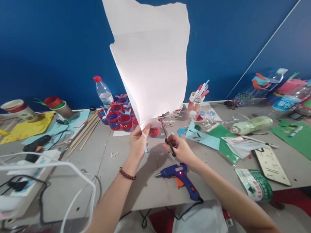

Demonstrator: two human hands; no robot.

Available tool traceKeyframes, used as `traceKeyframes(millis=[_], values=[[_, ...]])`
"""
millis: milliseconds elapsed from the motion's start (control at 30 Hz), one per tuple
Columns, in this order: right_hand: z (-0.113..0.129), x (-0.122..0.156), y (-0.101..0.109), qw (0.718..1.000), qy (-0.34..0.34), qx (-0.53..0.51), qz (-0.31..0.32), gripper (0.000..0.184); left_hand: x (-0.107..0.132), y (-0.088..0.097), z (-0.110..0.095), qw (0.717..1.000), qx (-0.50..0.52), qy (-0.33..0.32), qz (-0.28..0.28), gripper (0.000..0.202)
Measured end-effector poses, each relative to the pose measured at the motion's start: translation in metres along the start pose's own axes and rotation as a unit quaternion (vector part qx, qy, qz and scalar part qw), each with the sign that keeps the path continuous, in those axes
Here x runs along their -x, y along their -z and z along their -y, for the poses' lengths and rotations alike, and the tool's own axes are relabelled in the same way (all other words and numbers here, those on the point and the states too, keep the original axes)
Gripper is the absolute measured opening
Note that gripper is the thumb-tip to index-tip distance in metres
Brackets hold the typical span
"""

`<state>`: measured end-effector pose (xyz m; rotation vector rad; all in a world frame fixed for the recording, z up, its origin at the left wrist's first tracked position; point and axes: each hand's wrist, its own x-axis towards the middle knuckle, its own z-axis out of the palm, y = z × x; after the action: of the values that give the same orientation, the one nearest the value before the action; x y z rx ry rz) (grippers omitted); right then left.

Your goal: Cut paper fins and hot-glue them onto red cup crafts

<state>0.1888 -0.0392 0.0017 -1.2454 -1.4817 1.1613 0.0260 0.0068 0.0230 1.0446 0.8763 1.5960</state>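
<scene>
A large white sheet of paper [154, 56] with uneven edges stands up in front of the blue wall. My left hand [139, 141] pinches its lower corner. In my right hand [180, 147] are scissors [170, 144] with dark handles, their blades pointing up beside the sheet's lower edge, apart from my left hand. Below my hands a blue glue gun [179, 175] with an orange trigger lies on its side, a small red light on it. Behind the paper's lower part, red and blue decorated cups [119, 117] are partly hidden.
A power strip [26, 187] and a looping white cable [77, 170] lie at the left, near wooden sticks [86, 133]. A clear bottle [103, 92] and a jar of markers [196, 104] stand at the back. Green paper [310, 143], light blue paper [203, 138] and plastic bottles cover the right side.
</scene>
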Motion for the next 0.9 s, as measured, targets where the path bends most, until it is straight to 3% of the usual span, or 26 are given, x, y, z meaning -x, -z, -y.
traceKeyframes(millis=[333,567,900], values=[[0.01,0.002,-0.002,0.999,-0.033,-0.04,0.019,0.04,0.001,0.004,0.002,0.998,-0.052,-0.029,0.004,0.027],[0.008,0.0,0.009,0.998,-0.005,0.051,0.036,0.039,-0.005,0.008,-0.011,0.998,-0.04,-0.008,0.042,0.027],[0.005,0.002,0.005,0.997,-0.031,0.006,0.069,0.043,-0.007,0.008,-0.015,0.998,-0.035,0.008,0.046,0.031]])
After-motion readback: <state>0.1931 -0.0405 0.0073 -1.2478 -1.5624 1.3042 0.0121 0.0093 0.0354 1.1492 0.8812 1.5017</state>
